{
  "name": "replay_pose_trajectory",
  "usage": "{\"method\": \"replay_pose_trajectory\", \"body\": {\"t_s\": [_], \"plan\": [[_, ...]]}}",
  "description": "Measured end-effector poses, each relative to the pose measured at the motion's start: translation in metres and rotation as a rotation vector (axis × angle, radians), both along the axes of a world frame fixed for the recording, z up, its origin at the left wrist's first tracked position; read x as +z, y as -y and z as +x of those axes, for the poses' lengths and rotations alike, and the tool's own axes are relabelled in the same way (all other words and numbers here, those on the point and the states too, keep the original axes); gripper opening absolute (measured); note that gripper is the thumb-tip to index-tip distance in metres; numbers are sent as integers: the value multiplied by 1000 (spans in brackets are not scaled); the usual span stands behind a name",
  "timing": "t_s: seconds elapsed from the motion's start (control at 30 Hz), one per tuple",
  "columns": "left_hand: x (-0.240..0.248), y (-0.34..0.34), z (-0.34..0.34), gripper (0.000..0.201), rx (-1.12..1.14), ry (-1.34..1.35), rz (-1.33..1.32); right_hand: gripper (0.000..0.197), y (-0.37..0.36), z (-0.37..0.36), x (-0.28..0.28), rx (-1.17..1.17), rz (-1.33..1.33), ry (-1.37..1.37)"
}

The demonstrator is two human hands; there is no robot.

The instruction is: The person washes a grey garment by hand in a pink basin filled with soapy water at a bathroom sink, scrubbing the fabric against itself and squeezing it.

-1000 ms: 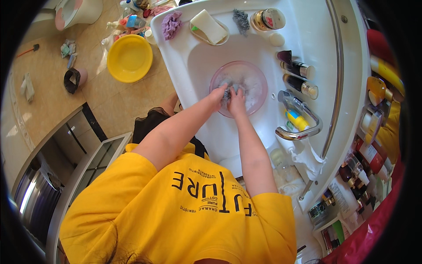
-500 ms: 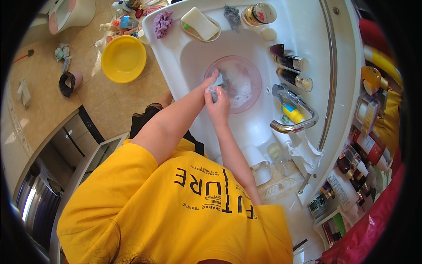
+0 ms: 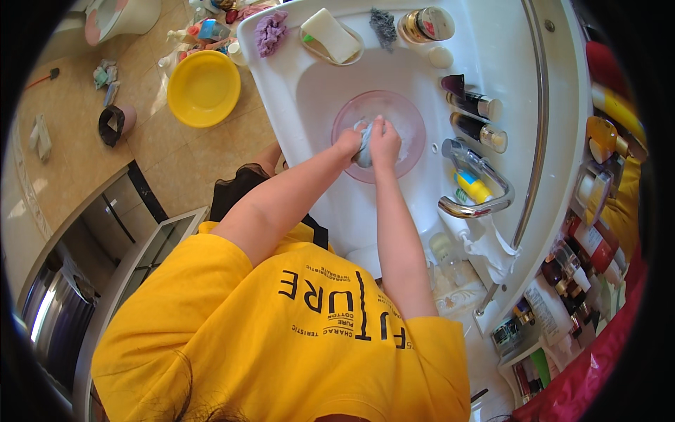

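A wet grey-blue cloth point(image 3: 363, 153) is bunched between my two hands, over a pink translucent basin point(image 3: 416, 121) that stands in the white sink point(image 3: 316, 86). My left hand point(image 3: 347, 143) is closed round the cloth's left side. Close against it, my right hand point(image 3: 385, 146) grips the cloth's right side with the fingers curled. Sudsy water shows in the basin behind the hands. The fold of cloth inside the fists is hidden.
A bar of white soap point(image 3: 330, 35) lies in a dish on the sink's rim, between a purple scrunched cloth point(image 3: 270, 33) and a grey mesh scrubber point(image 3: 383, 28). Bottles and a chrome faucet point(image 3: 478, 205) line the right side. A yellow basin point(image 3: 204, 89) sits on the floor.
Both hands have moved right, further over the basin, with the cloth. The right hand has risen level with the left, and the hands now sit side by side. The view has shifted slightly.
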State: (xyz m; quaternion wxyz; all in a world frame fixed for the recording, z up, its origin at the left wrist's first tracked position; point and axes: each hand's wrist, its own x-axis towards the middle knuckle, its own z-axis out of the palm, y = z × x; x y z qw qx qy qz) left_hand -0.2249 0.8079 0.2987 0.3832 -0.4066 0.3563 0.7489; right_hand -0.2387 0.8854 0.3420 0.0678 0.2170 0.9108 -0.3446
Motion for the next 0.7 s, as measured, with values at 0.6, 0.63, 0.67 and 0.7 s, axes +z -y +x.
{"method": "replay_pose_trajectory", "body": {"t_s": [0.6, 0.63, 0.67, 0.7], "plan": [[-3, -2, 1, 67, -568, -154, -477, 60, -41, 33, -78, 106, 226, 512], [2, -5, -3, 67, -508, -207, -521, 53, -45, 26, -79, 158, 116, 405], [7, -9, -7, 67, -449, -260, -561, 49, -48, 25, -78, 120, 4, 365], [11, -10, -12, 64, -395, -195, -462, 45, -49, 27, -77, 80, -106, 322]]}}
